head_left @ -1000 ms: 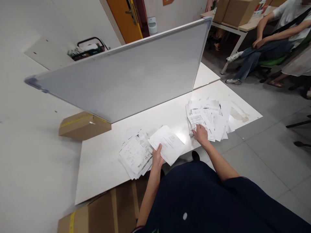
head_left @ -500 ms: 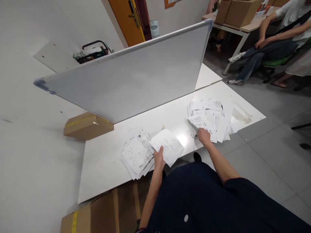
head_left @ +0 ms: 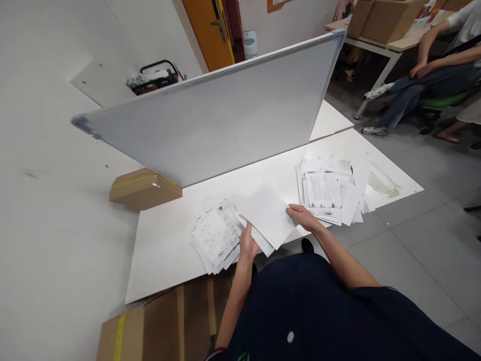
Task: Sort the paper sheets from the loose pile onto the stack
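My left hand (head_left: pixel 248 243) is closed on several sheets of paper (head_left: pixel 263 241), its thumb on top near their left corner. A blank-faced sheet of paper (head_left: pixel 268 213) lies over them, and my right hand (head_left: pixel 300 215) pinches its right edge. To the left, a spread pile of printed papers (head_left: pixel 216 238) rests on the white table (head_left: pixel 161 255), close by my left hand. Another loose pile of printed papers (head_left: pixel 326 190) lies on the table just beyond my right hand.
A whiteboard (head_left: pixel 221 120) stands on edge along the table's back. One cardboard box (head_left: pixel 145 190) sits behind the table's left end, and a larger cardboard box (head_left: pixel 158 326) is below its front edge. A seated person (head_left: pixel 424 85) is at the right, by another table.
My right hand has moved left from the right pile, bringing a sheet over the papers in my left hand. The view has shifted slightly.
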Available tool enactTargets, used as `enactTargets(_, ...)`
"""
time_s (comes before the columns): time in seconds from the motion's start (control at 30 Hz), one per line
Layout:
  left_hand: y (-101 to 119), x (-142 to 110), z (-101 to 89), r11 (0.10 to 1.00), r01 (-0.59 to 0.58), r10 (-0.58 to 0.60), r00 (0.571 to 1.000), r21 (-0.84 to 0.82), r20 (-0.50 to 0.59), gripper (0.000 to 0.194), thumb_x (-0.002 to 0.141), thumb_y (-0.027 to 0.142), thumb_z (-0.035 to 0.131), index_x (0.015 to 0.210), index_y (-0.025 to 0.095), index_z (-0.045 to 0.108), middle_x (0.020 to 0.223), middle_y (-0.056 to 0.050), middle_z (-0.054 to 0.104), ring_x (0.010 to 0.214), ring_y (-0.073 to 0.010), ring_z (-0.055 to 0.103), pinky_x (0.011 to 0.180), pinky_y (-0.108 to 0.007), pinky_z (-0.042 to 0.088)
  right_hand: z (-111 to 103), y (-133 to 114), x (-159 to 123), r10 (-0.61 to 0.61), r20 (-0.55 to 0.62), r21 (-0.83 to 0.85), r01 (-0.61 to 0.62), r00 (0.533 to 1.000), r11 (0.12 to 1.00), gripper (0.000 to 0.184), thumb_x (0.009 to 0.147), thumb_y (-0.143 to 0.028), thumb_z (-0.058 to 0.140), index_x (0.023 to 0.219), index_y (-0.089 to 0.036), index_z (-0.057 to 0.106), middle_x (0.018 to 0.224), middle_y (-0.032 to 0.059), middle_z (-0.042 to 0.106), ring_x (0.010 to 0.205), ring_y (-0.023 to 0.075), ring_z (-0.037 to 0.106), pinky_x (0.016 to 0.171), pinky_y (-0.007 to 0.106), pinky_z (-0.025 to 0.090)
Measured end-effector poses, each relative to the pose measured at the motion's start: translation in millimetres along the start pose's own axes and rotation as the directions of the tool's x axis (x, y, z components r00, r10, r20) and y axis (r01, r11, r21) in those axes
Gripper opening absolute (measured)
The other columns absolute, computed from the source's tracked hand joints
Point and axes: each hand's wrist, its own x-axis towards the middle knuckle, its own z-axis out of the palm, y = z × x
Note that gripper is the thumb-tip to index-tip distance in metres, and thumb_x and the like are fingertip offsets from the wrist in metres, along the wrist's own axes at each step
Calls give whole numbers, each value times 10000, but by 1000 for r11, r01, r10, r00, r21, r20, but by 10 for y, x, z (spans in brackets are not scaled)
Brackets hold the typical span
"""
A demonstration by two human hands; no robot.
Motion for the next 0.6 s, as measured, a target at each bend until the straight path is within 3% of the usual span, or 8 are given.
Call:
enactTargets(0.13, 72, -55, 79, 999, -38, 38, 999, -22, 14, 504, 829, 475, 490, 1191, 127, 532, 1244, -147, 549, 1174, -247, 498, 1010, -392, 390, 125, 271, 64, 35, -60, -34, -37, 998, 999, 300, 713, -475, 577, 774, -181, 585, 611, -7, 609, 518, 133, 539, 490, 239, 419)
enactTargets(0.27, 66, -45, 123, 995, -79, 81, 996, 61, -30, 461, 812, 399, 556, 1186, 132, 525, 1226, -142, 565, 1148, -244, 521, 999, -393, 399, 211, 375, 53, 8, -48, -63, -11, 999, 998, 303, 744, -480, 533, 801, -185, 574, 631, -5, 610, 541, 137, 544, 505, 245, 426)
enactTargets(0.37, 41, -7, 112, 989, -125, 129, 990, 83, -49, 432, 804, 362, 576, 1162, 124, 530, 1190, -138, 591, 1110, -236, 552, 987, -390, 407, 177, 354, 61, -47, -100, -287, 17, 994, 958, 329, 749, -503, 516, 803, -185, 579, 710, 15, 626, 626, 155, 564, 568, 267, 447)
enactTargets(0.47, 32, 18, 72, 982, -146, 149, 989, 118, -14, 418, 802, 366, 575, 1150, 137, 544, 1164, -123, 609, 1130, -228, 537, 998, -384, 390, 93, 256, 82, -189, -224, -486, 59, 956, 872, 400, 678, -490, 614, 959, -207, 594, 1017, 63, 624, 874, 203, 576, 718, 305, 462)
enactTargets(0.53, 29, 20, 47, 978, -149, 145, 989, 145, 40, 409, 795, 373, 581, 1139, 153, 560, 1151, -113, 617, 1155, -222, 517, 1013, -376, 368, 60, 177, 89, -196, -176, -422, 106, 965, 900, 496, 662, -470, 645, 1084, -221, 563, 1151, 80, 579, 986, 217, 555, 782, 318, 459)
enactTargets(0.6, 21, 17, 32, 976, -145, 130, 986, 161, 100, 402, 782, 380, 593, 1113, 151, 579, 1125, -113, 630, 1152, -223, 519, 1016, -373, 359, 64, 118, 91, -115, 1, -264, 111, 993, 958, 506, 680, -459, 637, 1109, -200, 562, 1084, 83, 620, 946, 216, 584, 768, 328, 474)
